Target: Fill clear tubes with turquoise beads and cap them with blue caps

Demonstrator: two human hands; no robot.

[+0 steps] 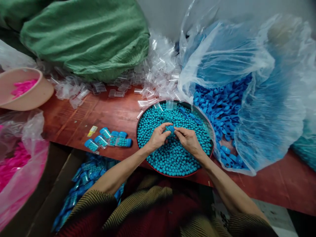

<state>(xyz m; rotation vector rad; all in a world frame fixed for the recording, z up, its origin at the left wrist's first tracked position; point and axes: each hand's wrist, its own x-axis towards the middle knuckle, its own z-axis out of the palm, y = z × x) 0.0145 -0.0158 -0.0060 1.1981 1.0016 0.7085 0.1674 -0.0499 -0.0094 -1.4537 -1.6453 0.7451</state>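
Note:
My left hand [159, 136] and my right hand [188, 140] meet over a round tray [212, 152] filled with small turquoise balls [172, 164]. Between their fingertips is a blue plastic cap [170, 128]. The left thumb and forefinger close around it from one side, while the right fingers pinch its other edge. Whether a clear container is joined beneath the cap is hidden by my fingers. Clear plastic containers [171, 105] and a few blue caps [195, 118] lie on the balls at the tray's far side.
Filled blue-capped containers [101, 141] lie left of the tray, beside a yellow piece [92, 131]. Empty clear containers [158, 69] are heaped behind, near a green cloth sack [86, 36]. An opened plastic bag [269, 128] of blue caps stands right; a pink-filled bowl [44, 89] sits left.

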